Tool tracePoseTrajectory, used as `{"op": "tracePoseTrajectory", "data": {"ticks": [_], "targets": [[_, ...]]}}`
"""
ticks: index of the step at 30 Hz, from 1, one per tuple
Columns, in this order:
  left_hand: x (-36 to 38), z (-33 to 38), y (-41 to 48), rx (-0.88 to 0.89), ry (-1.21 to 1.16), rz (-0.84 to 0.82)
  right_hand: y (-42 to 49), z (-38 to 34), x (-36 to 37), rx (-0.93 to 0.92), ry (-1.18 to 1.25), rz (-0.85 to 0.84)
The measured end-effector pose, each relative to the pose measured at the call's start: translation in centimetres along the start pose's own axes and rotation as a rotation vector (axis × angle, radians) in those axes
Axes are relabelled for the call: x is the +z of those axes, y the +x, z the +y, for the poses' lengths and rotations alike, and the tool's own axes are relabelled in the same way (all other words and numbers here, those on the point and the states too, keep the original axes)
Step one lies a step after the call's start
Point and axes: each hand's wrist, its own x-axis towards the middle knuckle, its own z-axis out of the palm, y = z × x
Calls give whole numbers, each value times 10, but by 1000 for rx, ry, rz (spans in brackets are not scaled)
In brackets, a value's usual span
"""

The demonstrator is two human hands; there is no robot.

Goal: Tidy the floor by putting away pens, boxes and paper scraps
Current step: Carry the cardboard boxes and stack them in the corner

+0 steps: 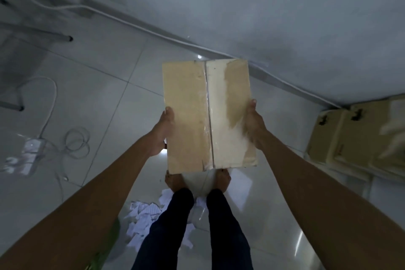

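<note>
A taped brown cardboard box (208, 114) is held up in front of me, above the tiled floor. My left hand (161, 132) grips its left side, thumb on top. My right hand (254, 125) grips its right side, thumb along the edge. The fingers of both hands are hidden under the box. A heap of white paper scraps (142, 219) lies on the floor behind my feet, and a larger white sheet (240, 184) lies beside my right foot.
More cardboard boxes (359, 138) sit stacked against the wall at the right. A white power strip (30, 147) with looped cables (76, 142) lies on the floor at left. Metal furniture legs (13, 106) stand at far left. A cable runs along the wall base.
</note>
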Motion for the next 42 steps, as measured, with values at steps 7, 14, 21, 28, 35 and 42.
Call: {"op": "tracePoseTrajectory", "data": {"ticks": [7,14,21,28,35,42], "targets": [[44,24,-96,42,152,86,-87,-9,-60,-8,67,45],[81,43,-170,90,331,61,-152,-2,-109,18,163,104],[134,51,-208,180,403,-8,-184,11,-170,-36,187,182],[198,44,-239,272,430,-13,-215,28,-228,-98,195,287],[252,32,-259,292,468,-34,-246,51,-282,-183,270,323],[306,30,-275,326,528,-46,-246,78,-338,-192,312,453]]}}
